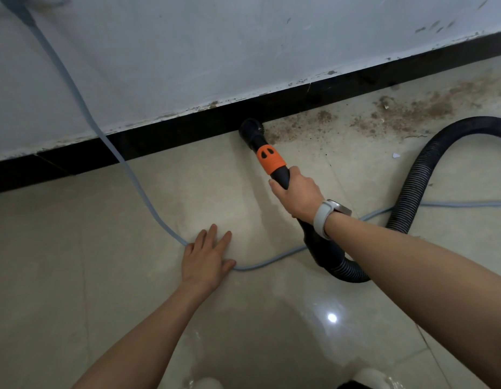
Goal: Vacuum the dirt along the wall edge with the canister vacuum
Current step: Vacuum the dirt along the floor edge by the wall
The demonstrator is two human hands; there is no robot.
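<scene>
A pale blue cord is running down the white wall and across the tiled floor, passing under the left hand, which is lying flat on the tiles with its fingers straight and slightly spread. To its right, the right hand, wearing a white watch, is wrapping its fingers around the black vacuum handle just below the orange collar, and the nozzle is touching the floor against the black baseboard. Brown dirt is lying along the baseboard right of the nozzle, and the ribbed hose is looping over the floor farther right.

Head-worn view, down toward wall-edge floor
</scene>
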